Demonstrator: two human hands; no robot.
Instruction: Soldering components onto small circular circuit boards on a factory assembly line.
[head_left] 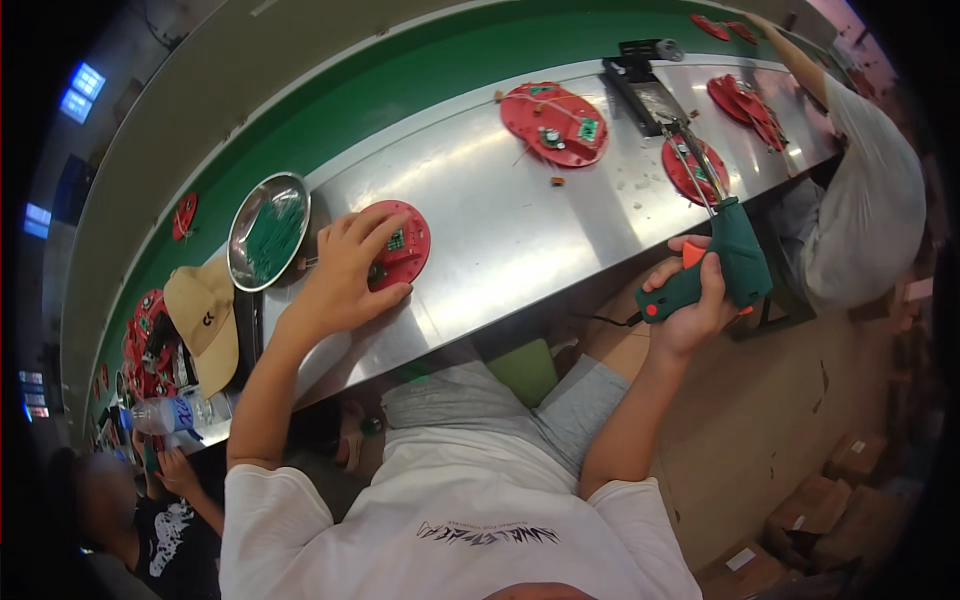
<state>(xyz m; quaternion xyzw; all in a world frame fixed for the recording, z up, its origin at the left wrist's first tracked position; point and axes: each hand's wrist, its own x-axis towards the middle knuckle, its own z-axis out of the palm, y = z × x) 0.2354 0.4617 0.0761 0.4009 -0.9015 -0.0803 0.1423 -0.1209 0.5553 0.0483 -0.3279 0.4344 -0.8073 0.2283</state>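
My left hand (352, 262) is curled over a red round plate (408, 262) on the metal bench, its fingers and thumb holding it down and hiding part of it. A small green circuit board (397, 240) shows on that plate between the fingers. My right hand (695, 305) is wrapped round the green handle of a soldering gun (738, 250) with an orange trigger. The gun's long metal tip points away, over another red round plate (683, 180). Beside my left hand stands a steel bowl (240, 225) of green wire-like pieces.
A red plate with wires (530, 120) lies farther back, near a black stand (632, 95). At left are a tan cap (205, 310) and a plastic bottle (160, 416). A co-worker in grey (870, 190) sits at right, another person (165, 520) at lower left. Cardboard boxes (810, 505) stand on the floor.
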